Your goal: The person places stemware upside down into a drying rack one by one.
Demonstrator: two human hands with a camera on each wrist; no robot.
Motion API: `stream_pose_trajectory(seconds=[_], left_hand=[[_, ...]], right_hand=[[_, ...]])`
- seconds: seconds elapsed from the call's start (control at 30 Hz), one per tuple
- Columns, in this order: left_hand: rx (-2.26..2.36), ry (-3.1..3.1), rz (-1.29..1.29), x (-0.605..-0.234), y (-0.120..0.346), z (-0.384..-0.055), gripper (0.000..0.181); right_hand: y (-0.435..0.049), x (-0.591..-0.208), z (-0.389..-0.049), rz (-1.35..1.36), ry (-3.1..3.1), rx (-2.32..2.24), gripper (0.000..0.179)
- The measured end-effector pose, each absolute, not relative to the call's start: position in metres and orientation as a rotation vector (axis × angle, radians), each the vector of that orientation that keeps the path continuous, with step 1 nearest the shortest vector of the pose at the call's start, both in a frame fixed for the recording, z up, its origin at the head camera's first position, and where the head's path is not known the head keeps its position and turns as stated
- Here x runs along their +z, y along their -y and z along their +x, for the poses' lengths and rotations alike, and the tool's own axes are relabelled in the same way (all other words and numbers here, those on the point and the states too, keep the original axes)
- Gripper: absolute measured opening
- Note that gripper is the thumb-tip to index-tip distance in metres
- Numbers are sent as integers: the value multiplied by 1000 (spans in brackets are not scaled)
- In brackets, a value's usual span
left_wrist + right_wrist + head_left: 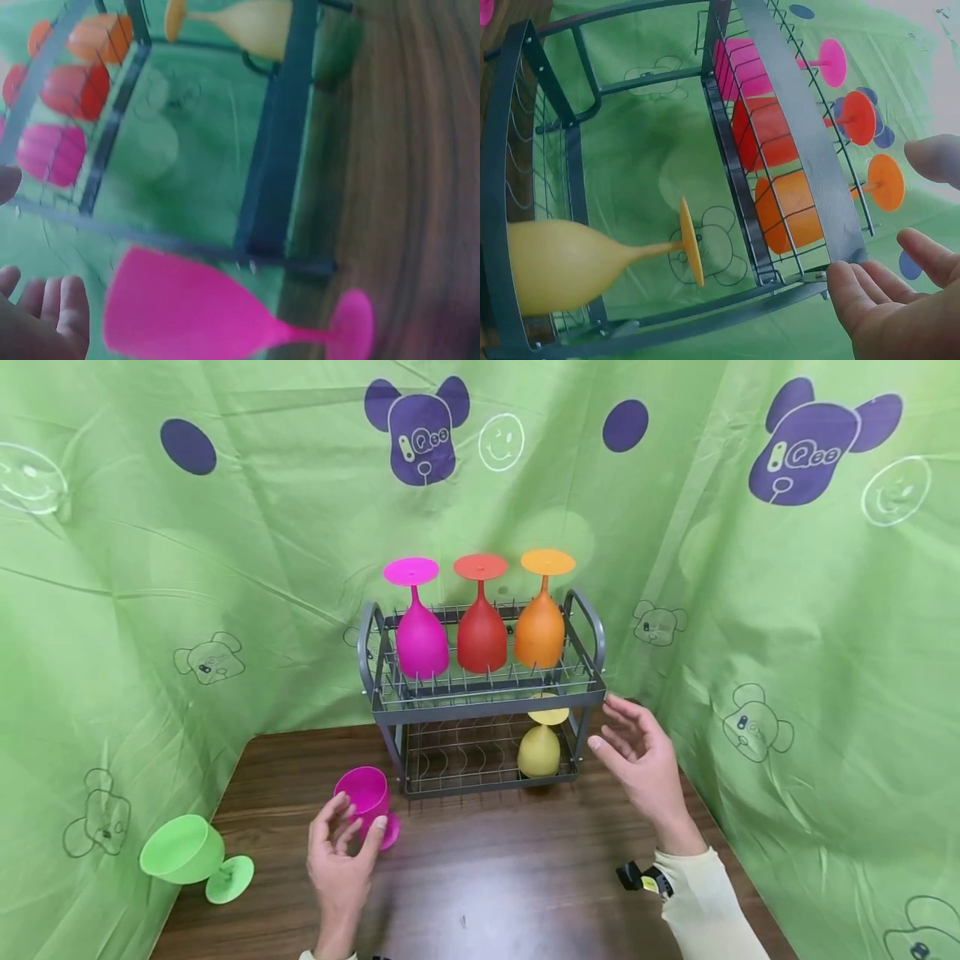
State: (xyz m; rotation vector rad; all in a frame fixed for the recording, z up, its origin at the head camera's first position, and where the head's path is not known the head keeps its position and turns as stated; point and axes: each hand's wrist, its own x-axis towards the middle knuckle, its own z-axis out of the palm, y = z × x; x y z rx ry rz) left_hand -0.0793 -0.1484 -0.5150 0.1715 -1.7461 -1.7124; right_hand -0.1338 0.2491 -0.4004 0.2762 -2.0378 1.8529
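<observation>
A magenta plastic goblet [367, 787] stands upright on the table, in front of the rack's left side. Just before it is my left hand [337, 868], fingers loosely bent; the left wrist view shows a gap between the fingertips and the goblet [187, 311]. My right hand [648, 768] is beside the right front corner of a two-tier grey dish rack [487, 707], its fingers relaxed around nothing. Whether its fingertips touch the rack [806, 142] I cannot tell. Upside down on the top tier stand a magenta goblet [422, 643], a red goblet [482, 639] and an orange goblet [540, 631].
An upside-down yellow goblet [539, 752] stands at the right end of the lower tier. A green goblet [183, 852] is at the table's left edge. Green printed cloth [285, 527] hangs around the wooden table [480, 877]. A small black object [628, 875] shows by the right wrist.
</observation>
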Motion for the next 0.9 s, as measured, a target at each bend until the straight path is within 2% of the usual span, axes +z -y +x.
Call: stream_pose_trajectory(seconds=[0.33,0.9], left_hand=[[-1588,1839,380,-552,176,-96,85],[-1825,1807,394,-578,178,-121,92]], right_hand=[[-239,-406,-116,315,1965,1951,60],[-215,-436,-104,375,1982,2054,54]])
